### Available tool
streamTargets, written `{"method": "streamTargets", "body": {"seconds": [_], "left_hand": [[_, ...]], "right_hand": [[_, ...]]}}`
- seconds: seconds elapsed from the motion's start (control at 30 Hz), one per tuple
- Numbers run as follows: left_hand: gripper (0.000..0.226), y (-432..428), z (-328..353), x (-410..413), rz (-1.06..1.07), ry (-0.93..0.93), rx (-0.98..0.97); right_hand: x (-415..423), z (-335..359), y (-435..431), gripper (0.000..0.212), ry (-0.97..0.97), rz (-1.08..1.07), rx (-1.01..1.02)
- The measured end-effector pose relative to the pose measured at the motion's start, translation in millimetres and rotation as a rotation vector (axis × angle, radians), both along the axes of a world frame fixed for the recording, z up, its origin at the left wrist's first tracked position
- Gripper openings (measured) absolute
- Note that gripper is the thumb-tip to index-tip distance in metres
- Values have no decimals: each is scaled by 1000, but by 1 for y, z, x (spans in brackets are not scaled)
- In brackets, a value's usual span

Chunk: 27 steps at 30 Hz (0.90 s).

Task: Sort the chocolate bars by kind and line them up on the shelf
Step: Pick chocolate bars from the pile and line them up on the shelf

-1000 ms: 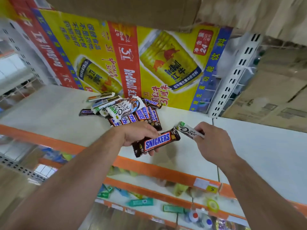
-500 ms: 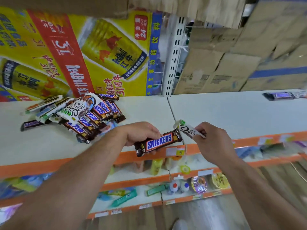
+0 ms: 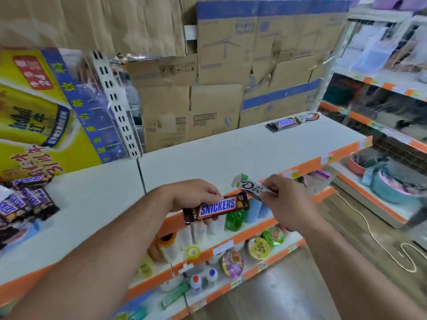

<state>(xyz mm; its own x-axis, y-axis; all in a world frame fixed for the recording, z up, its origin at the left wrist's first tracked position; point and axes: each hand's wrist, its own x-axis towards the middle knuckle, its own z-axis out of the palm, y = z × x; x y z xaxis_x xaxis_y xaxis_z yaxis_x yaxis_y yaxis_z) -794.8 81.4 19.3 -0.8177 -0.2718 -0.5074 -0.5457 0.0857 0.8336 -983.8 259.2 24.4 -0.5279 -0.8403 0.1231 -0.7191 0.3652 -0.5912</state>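
My left hand (image 3: 193,196) grips a brown Snickers bar (image 3: 217,207) over the front edge of the white shelf (image 3: 231,155). Just to its right, my right hand (image 3: 280,204) pinches a white Dove bar (image 3: 250,187) by its lower end. At the far left edge lies a loose pile of Snickers bars (image 3: 25,202). On the shelf's far right end, one Snickers bar (image 3: 285,123) and one Dove bar (image 3: 308,117) lie side by side.
Cardboard boxes (image 3: 208,88) are stacked behind the shelf. A yellow Red Bull poster (image 3: 34,116) stands at the back left. Lower shelves (image 3: 208,257) hold bottles, tape rolls and cups. Another shelf unit (image 3: 381,88) stands to the right, with a cord on the floor (image 3: 381,245).
The view has swung to the right, so the pile has slid to the left edge and the shelf's right end has come into sight. Both hands keep the same bars.
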Motion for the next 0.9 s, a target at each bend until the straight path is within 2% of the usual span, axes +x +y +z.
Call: {"method": "streamTargets", "body": {"seconds": [0.2, 0.5, 0.6, 0.77, 0.9], "left_hand": [[16, 32, 9, -126, -52, -3, -148], [19, 37, 2, -271, -171, -7, -144], [15, 25, -1, -314, -182, 2, -112], [18, -11, -4, -388, -227, -4, -220], [18, -46, -2, -437, -225, -12, -229]], "right_hand": [[-117, 12, 30, 14, -12, 10, 19], [-242, 8, 46, 8, -97, -85, -2], [-279, 7, 37, 9, -72, -123, 13], [-348, 10, 0, 11, -48, -88, 54], [-402, 11, -40, 14, -33, -105, 68]]}}
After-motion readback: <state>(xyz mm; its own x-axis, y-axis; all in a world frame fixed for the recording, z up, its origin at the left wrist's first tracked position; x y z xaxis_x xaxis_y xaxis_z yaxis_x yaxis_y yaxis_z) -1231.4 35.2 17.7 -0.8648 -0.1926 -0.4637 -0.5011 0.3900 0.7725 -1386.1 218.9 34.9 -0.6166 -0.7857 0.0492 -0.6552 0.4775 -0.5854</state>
